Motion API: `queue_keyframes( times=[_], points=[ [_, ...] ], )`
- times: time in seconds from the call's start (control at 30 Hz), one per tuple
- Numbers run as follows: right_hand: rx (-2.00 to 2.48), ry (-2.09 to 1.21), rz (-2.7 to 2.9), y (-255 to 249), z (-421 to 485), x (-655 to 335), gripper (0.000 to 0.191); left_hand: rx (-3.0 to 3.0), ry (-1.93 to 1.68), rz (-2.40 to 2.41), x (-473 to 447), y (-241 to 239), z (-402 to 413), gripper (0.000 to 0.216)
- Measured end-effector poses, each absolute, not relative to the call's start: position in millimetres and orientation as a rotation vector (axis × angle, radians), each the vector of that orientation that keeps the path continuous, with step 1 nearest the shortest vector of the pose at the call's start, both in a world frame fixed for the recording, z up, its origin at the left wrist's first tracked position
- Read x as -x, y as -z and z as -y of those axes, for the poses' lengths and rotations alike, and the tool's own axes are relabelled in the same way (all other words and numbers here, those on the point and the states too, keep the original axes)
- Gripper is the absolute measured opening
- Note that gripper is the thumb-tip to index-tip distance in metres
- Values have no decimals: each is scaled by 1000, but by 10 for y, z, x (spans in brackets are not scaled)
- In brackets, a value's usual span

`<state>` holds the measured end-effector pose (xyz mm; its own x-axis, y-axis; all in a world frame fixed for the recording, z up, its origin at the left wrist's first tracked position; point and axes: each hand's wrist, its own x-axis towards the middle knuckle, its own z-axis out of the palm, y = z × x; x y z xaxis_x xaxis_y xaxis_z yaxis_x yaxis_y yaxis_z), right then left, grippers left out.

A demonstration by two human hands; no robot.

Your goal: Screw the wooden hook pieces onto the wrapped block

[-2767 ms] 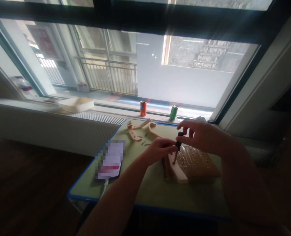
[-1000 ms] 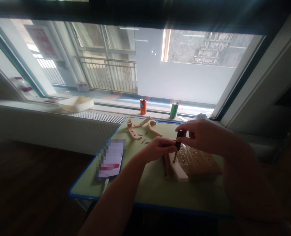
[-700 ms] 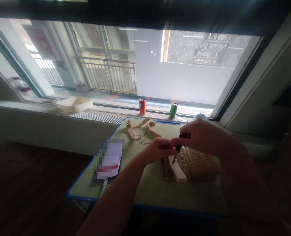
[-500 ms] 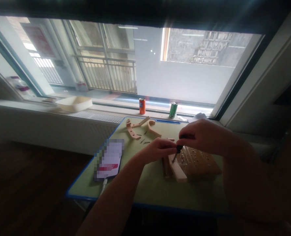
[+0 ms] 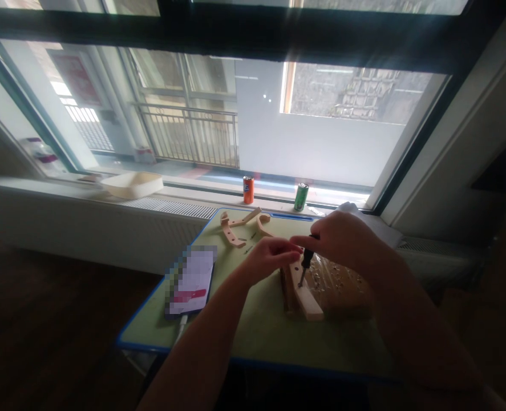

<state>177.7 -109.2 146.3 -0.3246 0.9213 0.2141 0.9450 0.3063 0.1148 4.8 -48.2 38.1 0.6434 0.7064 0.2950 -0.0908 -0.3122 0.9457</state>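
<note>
Bare forearms, bare fingers

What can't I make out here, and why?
All in the head view:
Screwdriver handle's top: covered by the right hand.
Drilled wooden piece, far end: behind the left hand.
Screw head: too small to read its drive.
Smartphone screen: pixelated.

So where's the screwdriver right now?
Right of centre in the head view, the screwdriver is in the right hand, its shaft slanting down to the nearest wooden piece.
</note>
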Motion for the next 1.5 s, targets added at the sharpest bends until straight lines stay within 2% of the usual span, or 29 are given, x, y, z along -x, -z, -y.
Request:
queue_keyframes(
  times=[0.07,0.13,0.23,0.3,0.43,0.57,0.63,0.7,0.9,1.0,1.1,1.17,1.23,1.37,1.5],
  points=[
    [1752,304,2428,-1434,1092,-1738,59,-1649,-1091,-623,-22,-382,436,28],
    [1668,190,2458,-1419,1119,-1698,47,-1578,-1238,-733,-15,-366,381,31],
    [1497,68,2513,-1433,1179,-1669,31,-1526,-1280,-826,-38,-322,322,32],
    [1444,45,2533,-1463,1212,-1686,29,-1522,-1253,-817,-57,-309,327,29],
    [1468,-16,2598,-1518,1225,-1772,34,-1582,-1077,-567,-86,-367,452,23],
    [1719,240,2499,-1504,1194,-1792,55,-1746,-942,-403,-142,-414,573,35],
    [1758,308,2463,-1493,1194,-1767,59,-1803,-941,-407,-174,-398,585,35],
    [1739,271,2470,-1501,1217,-1744,57,-1825,-948,-389,-190,-380,574,28],
    [1457,-1,2579,-1594,1301,-1773,36,-1824,-810,-224,-108,-449,561,18],
    [1537,88,2582,-1583,1263,-1781,41,-1799,-738,-227,-77,-459,572,20],
    [1667,304,2502,-1535,1199,-1763,54,-1812,-728,-361,-100,-405,563,36],
    [1715,355,2469,-1510,1178,-1758,59,-1831,-790,-400,-129,-366,548,34],
    [1712,312,2459,-1504,1184,-1768,56,-1832,-839,-372,-147,-349,540,27],
    [1528,83,2556,-1525,1225,-1801,35,-1765,-793,-302,-124,-383,558,26],
    [1534,144,2530,-1559,1225,-1823,40,-1626,-877,-468,-98,-379,518,34]
  ],
)
